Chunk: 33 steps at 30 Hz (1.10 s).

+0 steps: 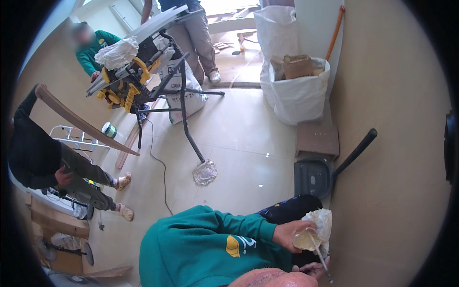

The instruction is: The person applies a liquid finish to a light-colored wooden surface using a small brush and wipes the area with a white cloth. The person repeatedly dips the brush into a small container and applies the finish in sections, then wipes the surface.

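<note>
My left hand [288, 235], reaching from a green sleeve, is wrapped round a clear plastic cup [303, 240] with something cream-coloured in it. A thin pale stick [317, 248] leans out of the cup, its dark end pointing down. At the stick's lower part are the fingers of my right hand [313, 270], closed on it; my forearm hides part of this hand. Right beside the cup is a crumpled white cloth or plastic sheet [325, 224], close to the beige wall [382, 205].
A grey dustpan [311, 179] with a black handle lies by the wall. Beyond stand a white sack [299, 103] of scraps and a saw on a folding stand [129, 81]. A cable [162, 165] crosses the floor. On the left a person holds a long board [81, 119]; others stand behind.
</note>
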Available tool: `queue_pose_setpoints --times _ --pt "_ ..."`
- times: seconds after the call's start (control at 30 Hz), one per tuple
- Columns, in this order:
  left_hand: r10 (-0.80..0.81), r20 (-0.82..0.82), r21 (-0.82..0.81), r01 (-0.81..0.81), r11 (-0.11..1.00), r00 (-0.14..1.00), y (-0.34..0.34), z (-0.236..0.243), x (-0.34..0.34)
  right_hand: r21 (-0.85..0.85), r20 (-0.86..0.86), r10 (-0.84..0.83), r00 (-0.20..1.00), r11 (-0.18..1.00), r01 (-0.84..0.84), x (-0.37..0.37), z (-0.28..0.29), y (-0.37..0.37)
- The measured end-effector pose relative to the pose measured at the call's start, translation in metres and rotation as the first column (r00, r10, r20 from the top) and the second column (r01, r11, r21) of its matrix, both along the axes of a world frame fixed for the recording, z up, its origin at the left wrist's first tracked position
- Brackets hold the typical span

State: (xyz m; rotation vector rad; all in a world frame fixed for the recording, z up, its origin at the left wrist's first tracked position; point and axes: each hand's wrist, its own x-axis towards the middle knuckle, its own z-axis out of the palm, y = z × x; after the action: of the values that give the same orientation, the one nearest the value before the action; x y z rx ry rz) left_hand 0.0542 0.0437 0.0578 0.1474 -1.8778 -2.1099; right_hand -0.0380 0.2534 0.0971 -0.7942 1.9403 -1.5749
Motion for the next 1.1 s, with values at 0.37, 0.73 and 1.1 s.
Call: queue_pose_setpoints --times 0.37,0.73,1.1 --pt "0.014 0.036 -0.03 -0.013 0.999 0.999 0.001 0.016 -0.031 -0.194 0.376 -0.19 0.907 0.941 0.278 -0.031 0.003 -0.04" --pt "0.088 0.201 -0.26 -0.033 0.965 0.976 0.001 0.041 -0.034 -0.164 -0.216 -0.15 0.965 0.98 0.116 -0.048 0.053 -0.041" --pt "0.071 0.237 -0.392 0.029 0.919 0.969 -0.01 0.046 -0.03 -0.101 -0.371 -0.326 0.87 0.945 0.311 -0.007 0.049 -0.057"
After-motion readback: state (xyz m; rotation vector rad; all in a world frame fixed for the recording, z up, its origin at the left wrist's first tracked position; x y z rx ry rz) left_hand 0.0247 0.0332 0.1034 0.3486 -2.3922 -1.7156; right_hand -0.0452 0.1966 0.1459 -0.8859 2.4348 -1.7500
